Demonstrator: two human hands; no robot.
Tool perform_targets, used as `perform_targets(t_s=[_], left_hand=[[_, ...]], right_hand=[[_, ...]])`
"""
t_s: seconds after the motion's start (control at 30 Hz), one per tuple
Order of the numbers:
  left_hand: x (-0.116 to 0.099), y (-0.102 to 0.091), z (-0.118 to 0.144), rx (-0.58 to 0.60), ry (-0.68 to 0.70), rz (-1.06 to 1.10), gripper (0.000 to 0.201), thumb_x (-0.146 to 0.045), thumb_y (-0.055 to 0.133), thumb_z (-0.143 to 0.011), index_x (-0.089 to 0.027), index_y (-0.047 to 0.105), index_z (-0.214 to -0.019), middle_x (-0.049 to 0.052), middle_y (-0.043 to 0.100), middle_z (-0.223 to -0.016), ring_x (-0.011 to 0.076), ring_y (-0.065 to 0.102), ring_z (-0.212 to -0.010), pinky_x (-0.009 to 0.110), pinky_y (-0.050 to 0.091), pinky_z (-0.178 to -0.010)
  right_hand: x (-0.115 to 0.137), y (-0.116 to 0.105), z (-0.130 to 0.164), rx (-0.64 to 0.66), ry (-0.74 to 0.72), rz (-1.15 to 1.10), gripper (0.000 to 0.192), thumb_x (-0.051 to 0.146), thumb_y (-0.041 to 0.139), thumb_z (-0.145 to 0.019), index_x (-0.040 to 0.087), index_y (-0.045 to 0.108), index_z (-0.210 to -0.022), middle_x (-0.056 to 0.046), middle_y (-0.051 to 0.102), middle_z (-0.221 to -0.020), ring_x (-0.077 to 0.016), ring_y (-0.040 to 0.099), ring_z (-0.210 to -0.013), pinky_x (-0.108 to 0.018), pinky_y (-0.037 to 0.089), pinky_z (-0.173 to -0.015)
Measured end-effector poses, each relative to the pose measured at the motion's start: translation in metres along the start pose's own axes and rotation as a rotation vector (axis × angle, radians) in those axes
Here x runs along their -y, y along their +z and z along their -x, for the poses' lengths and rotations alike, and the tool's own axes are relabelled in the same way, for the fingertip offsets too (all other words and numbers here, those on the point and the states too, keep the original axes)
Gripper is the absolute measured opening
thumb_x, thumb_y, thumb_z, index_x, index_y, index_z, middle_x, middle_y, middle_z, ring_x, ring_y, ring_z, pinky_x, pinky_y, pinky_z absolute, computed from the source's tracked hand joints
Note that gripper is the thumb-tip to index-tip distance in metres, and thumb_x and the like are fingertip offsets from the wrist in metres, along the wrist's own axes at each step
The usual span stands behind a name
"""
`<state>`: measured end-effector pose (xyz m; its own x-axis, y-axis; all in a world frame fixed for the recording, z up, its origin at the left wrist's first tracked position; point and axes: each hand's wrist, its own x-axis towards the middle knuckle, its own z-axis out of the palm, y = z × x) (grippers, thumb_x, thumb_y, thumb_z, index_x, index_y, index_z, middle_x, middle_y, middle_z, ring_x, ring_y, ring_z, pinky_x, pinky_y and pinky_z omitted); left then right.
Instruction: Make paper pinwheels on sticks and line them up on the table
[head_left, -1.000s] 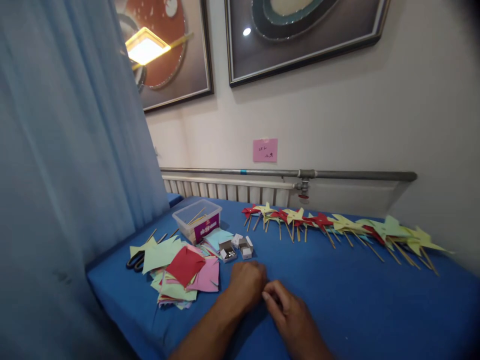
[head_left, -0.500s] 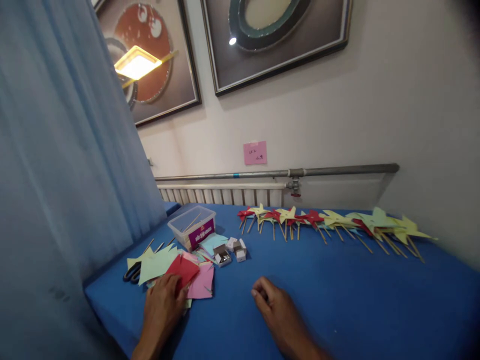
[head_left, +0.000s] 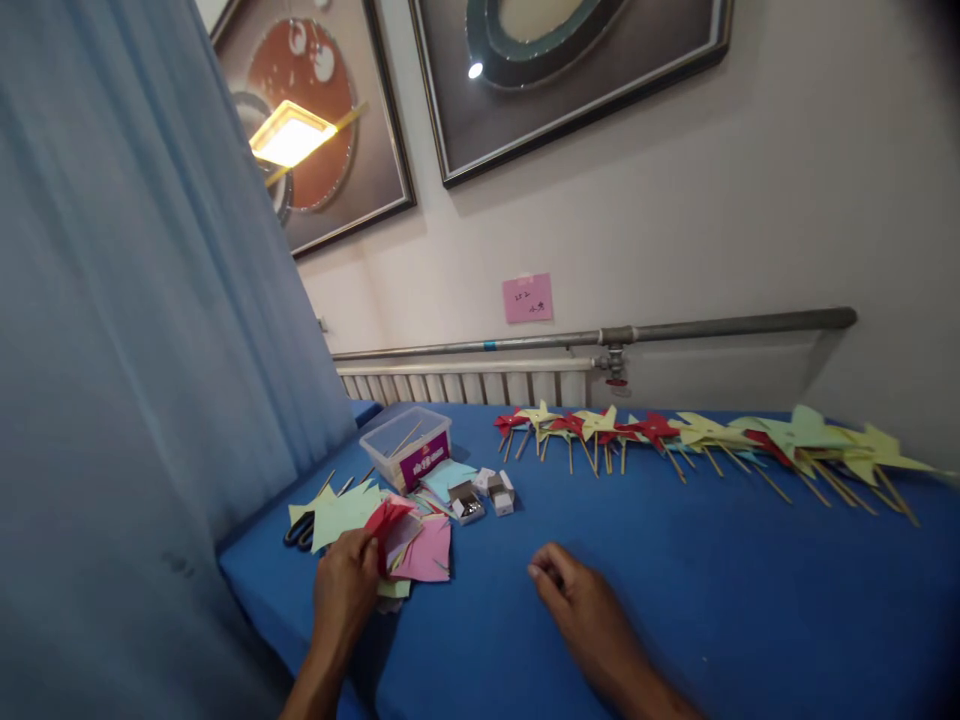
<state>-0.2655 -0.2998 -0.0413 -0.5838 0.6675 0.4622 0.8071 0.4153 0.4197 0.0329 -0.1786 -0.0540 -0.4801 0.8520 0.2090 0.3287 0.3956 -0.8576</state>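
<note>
My left hand (head_left: pixel 345 590) pinches a red paper square (head_left: pixel 388 522) and lifts its edge off a pile of coloured paper squares (head_left: pixel 420 550) at the left of the blue table (head_left: pixel 675 580). My right hand (head_left: pixel 581 605) rests on the cloth in the middle, fingers curled loosely with nothing seen in them. Beyond the pile lie small open boxes of pins (head_left: pixel 484 495) and a clear plastic tub (head_left: pixel 405 448) with wooden sticks.
A row of paper pinwheels on sticks (head_left: pixel 712 440) lies along the far edge. Black scissors (head_left: pixel 300 530) sit at the left corner beside a blue curtain (head_left: pixel 135 350). A radiator, a metal pipe (head_left: pixel 675 330) and a pink note (head_left: pixel 527 298) are on the wall.
My left hand moved from the middle of the table left to the paper pile and took hold of the red square, lifting its edge. My right hand stayed near the middle.
</note>
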Motion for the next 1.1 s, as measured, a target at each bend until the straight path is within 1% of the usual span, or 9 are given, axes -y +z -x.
perform_targets(t_s=[0.23, 0.33, 0.5, 0.63, 0.7, 0.83, 0.93, 1.03, 1.1], left_hand=[[-0.009, -0.008, -0.010, -0.195, -0.144, 0.268, 0.034, -0.046, 0.053, -0.086, -0.022, 0.075, -0.082, 0.007, 0.078, -0.091, 0.0256, 0.069, -0.085, 0.033, 0.049, -0.078], [-0.013, -0.010, -0.011, -0.153, -0.216, 0.348, 0.034, -0.049, 0.057, -0.080, -0.021, 0.076, -0.078, 0.005, 0.076, -0.080, 0.0244, 0.067, -0.075, 0.031, 0.047, -0.069], [-0.009, -0.005, -0.009, 0.032, -0.313, 0.519, 0.042, -0.057, 0.059, -0.075, -0.018, 0.073, -0.067, 0.002, 0.066, -0.059, 0.0207, 0.059, -0.060, 0.028, 0.041, -0.056], [-0.005, -0.004, -0.011, 0.075, -0.361, 0.633, 0.037, -0.053, 0.064, -0.067, -0.017, 0.073, -0.068, 0.001, 0.064, -0.057, 0.0201, 0.058, -0.057, 0.027, 0.042, -0.053], [-0.003, -0.007, -0.014, 0.016, -0.396, 0.619, 0.039, -0.052, 0.063, -0.068, -0.016, 0.076, -0.075, 0.004, 0.070, -0.064, 0.0229, 0.063, -0.062, 0.029, 0.045, -0.054], [-0.003, -0.018, -0.020, -0.227, -0.405, 0.543, 0.043, -0.054, 0.058, -0.075, -0.018, 0.078, -0.088, 0.007, 0.078, -0.084, 0.0265, 0.070, -0.078, 0.033, 0.051, -0.066], [-0.020, -0.019, -0.025, -0.332, -0.385, 0.633, 0.041, -0.054, 0.060, -0.075, -0.019, 0.077, -0.089, 0.006, 0.078, -0.087, 0.0261, 0.070, -0.085, 0.034, 0.053, -0.074], [-0.061, -0.014, -0.029, -0.176, -0.418, 1.002, 0.034, -0.051, 0.067, -0.071, -0.019, 0.070, -0.079, 0.002, 0.072, -0.072, 0.0220, 0.067, -0.073, 0.033, 0.054, -0.069], [-0.099, -0.007, -0.031, 0.117, -0.412, 1.319, 0.031, -0.047, 0.072, -0.069, -0.019, 0.068, -0.079, 0.001, 0.071, -0.074, 0.0191, 0.066, -0.070, 0.032, 0.055, -0.069]], right_hand=[[0.003, -0.002, 0.001, -0.004, 0.011, -0.021, 0.022, 0.040, 0.048, -0.092, 0.025, 0.055, -0.077, 0.004, 0.057, -0.062, -0.0164, 0.051, -0.059, -0.028, 0.031, -0.059], [0.004, -0.002, 0.001, -0.006, 0.016, -0.028, 0.022, 0.040, 0.049, -0.092, 0.025, 0.055, -0.076, 0.004, 0.057, -0.062, -0.0162, 0.051, -0.058, -0.028, 0.031, -0.058], [0.005, -0.002, 0.001, 0.007, 0.014, -0.019, 0.022, 0.039, 0.047, -0.093, 0.025, 0.054, -0.076, 0.004, 0.056, -0.062, -0.0163, 0.052, -0.059, -0.028, 0.031, -0.059], [0.005, -0.002, 0.001, 0.023, 0.012, -0.006, 0.023, 0.038, 0.045, -0.094, 0.025, 0.053, -0.076, 0.004, 0.054, -0.061, -0.0160, 0.050, -0.058, -0.028, 0.030, -0.059], [0.004, -0.001, 0.001, 0.022, 0.013, 0.003, 0.023, 0.039, 0.045, -0.094, 0.025, 0.053, -0.077, 0.004, 0.054, -0.062, -0.0159, 0.050, -0.059, -0.028, 0.030, -0.059], [0.004, -0.001, 0.001, 0.026, 0.039, 0.010, 0.023, 0.039, 0.045, -0.094, 0.025, 0.055, -0.079, 0.003, 0.058, -0.064, -0.0165, 0.052, -0.060, -0.029, 0.030, -0.059], [0.003, -0.001, 0.000, 0.001, 0.033, -0.037, 0.025, 0.044, 0.047, -0.093, 0.025, 0.057, -0.079, 0.003, 0.059, -0.064, -0.0172, 0.054, -0.061, -0.029, 0.034, -0.060], [0.000, 0.000, -0.004, -0.072, 0.046, -0.206, 0.033, 0.055, 0.053, -0.090, 0.025, 0.064, -0.085, 0.000, 0.064, -0.073, -0.0196, 0.059, -0.069, -0.031, 0.042, -0.066], [-0.001, -0.002, -0.009, -0.100, 0.094, -0.408, 0.046, 0.068, 0.060, -0.083, 0.024, 0.068, -0.091, -0.004, 0.069, -0.083, -0.0226, 0.064, -0.077, -0.034, 0.048, -0.071]])
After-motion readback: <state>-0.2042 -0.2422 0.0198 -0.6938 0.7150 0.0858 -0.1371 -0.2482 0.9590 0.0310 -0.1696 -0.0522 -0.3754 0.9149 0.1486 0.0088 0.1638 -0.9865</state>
